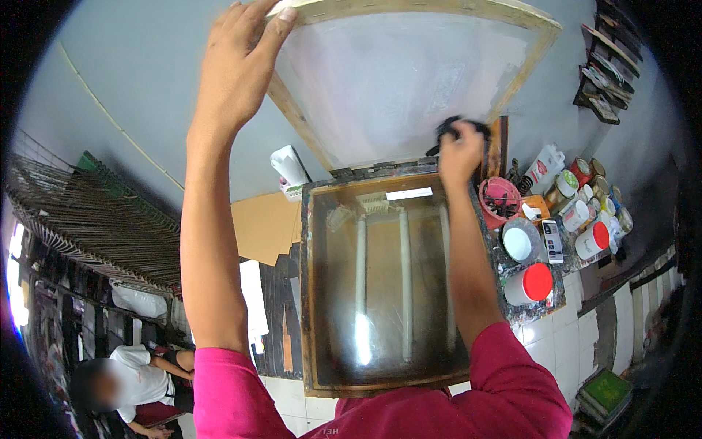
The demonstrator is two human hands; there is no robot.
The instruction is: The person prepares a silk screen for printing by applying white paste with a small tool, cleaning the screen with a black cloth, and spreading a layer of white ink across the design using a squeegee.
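A large wooden-framed mesh screen [395, 80] stands tilted up at the far edge of a glass-topped light box [384, 293]. My left hand [245, 51] grips the screen's upper left corner, thumb over the frame's edge. Low on the screen's right side, my right hand [462, 154] is closed on a crumpled black cloth [450, 132] pressed at or close to the mesh; the hand is slightly blurred. Pale tubes [406, 285] show beneath the glass.
To the right, a cluttered bench holds a pink basket [499, 197], a white bowl [521, 241], a phone [552, 241], a red-lidded jar [529, 284] and several tins. At far left is a wire drying rack [110, 219]; a person [139, 380] sits below it.
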